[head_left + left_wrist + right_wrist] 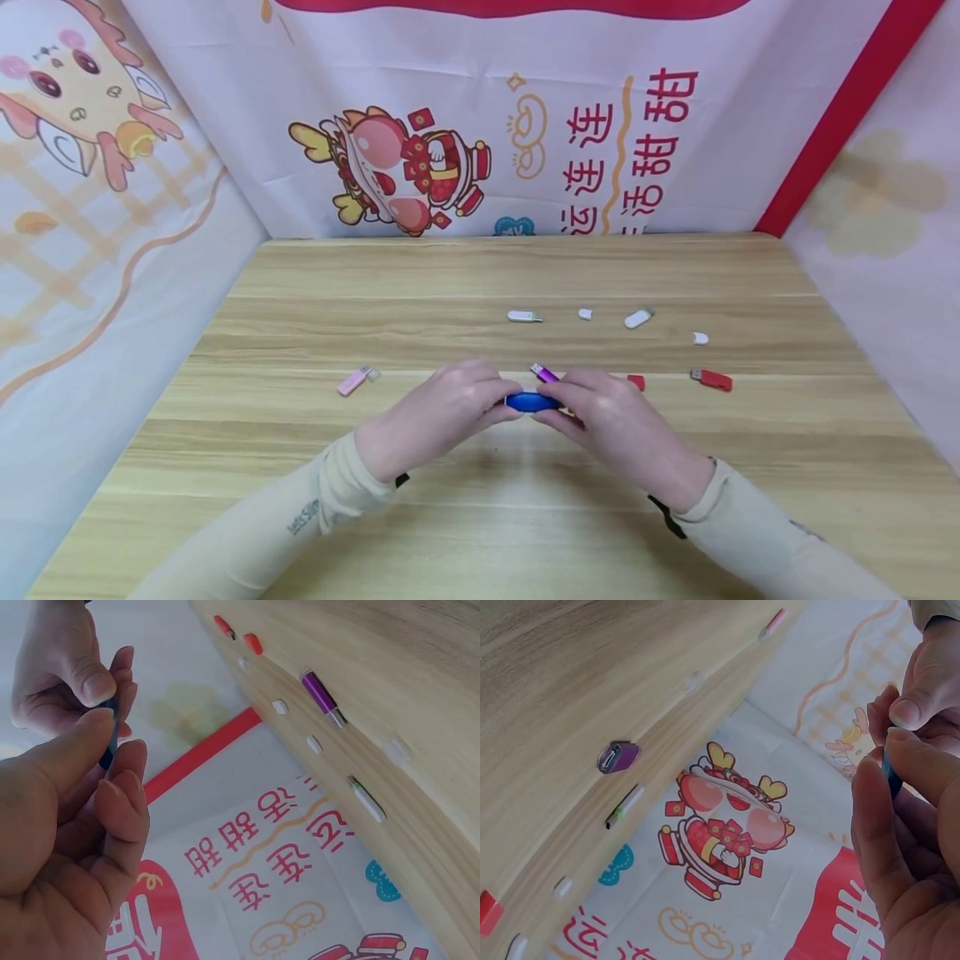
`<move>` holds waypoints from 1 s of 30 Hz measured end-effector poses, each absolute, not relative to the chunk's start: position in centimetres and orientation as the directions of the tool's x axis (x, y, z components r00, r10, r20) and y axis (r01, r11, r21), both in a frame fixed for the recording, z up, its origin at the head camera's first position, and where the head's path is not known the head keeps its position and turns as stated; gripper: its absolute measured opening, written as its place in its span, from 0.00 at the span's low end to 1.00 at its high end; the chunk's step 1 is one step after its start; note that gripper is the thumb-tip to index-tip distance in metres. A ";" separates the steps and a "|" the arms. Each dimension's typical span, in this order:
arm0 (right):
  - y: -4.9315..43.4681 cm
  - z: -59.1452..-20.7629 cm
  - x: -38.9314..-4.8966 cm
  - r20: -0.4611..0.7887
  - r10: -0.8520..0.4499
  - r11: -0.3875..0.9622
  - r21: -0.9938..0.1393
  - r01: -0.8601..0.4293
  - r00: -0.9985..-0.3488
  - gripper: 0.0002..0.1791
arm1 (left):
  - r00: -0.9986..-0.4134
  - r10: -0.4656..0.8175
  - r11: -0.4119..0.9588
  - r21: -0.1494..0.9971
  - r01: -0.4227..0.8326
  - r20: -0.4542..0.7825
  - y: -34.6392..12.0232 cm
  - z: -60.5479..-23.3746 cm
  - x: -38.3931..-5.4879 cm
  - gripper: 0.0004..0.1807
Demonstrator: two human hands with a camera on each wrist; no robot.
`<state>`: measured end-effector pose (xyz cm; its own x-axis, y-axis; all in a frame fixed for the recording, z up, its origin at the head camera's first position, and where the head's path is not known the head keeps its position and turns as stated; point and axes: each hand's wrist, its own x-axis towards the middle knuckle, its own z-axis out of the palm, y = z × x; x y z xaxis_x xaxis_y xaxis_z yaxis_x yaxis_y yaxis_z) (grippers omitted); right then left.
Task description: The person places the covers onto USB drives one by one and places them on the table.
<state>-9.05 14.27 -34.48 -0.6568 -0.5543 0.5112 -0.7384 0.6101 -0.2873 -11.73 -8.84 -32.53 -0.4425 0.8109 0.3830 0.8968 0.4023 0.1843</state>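
Observation:
Both hands meet over the near middle of the wooden table (450,542) in the head view, on a blue USB flash drive (532,402). The left hand (450,404) pinches its left end between thumb and fingers. Its right end is pinched by the right hand (615,417). Both wrist views show the blue drive (112,735) mostly covered by fingers, and no metal plug shows on it. Just beyond the fingers lies a purple USB flash drive (543,372) with its plug bare, partly hidden by the right hand.
To the left lie a pink USB drive (351,382) and a clear cap (375,376). Farther back are white USB drives (522,317) (637,318) and white caps (585,314) (700,338). At right lie a red cap (637,382) and a red USB drive (712,380). Printed cloth (420,50) hangs behind.

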 end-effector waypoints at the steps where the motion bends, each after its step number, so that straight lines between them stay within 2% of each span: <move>1: 14.3 -34.5 -9.0 0.505 -0.556 0.614 -0.286 -0.736 -0.660 0.19 | -0.438 0.811 0.406 0.166 0.899 0.388 -8.8 -32.6 -11.8 0.14; 10: 14.2 -34.7 -9.2 0.519 -0.560 0.604 -0.277 -0.747 -0.645 0.19 | -0.375 0.814 0.374 0.093 0.923 0.445 -8.7 -33.2 -12.0 0.12; 18: 14.0 -34.7 -9.5 0.617 -0.549 0.561 -0.228 -0.796 -0.564 0.19 | -0.370 0.793 0.389 0.065 0.919 0.484 -8.6 -33.1 -11.9 0.13; 22: 14.0 -34.6 -9.6 0.649 -0.549 0.534 -0.213 -0.818 -0.528 0.24 | -0.373 0.791 0.396 0.059 0.916 0.486 -8.6 -32.8 -11.8 0.13; 30: 13.9 -34.0 -9.9 0.645 -0.565 0.513 -0.214 -0.832 -0.514 0.18 | -0.383 0.768 0.405 0.073 0.911 0.513 -8.5 -32.5 -11.7 0.11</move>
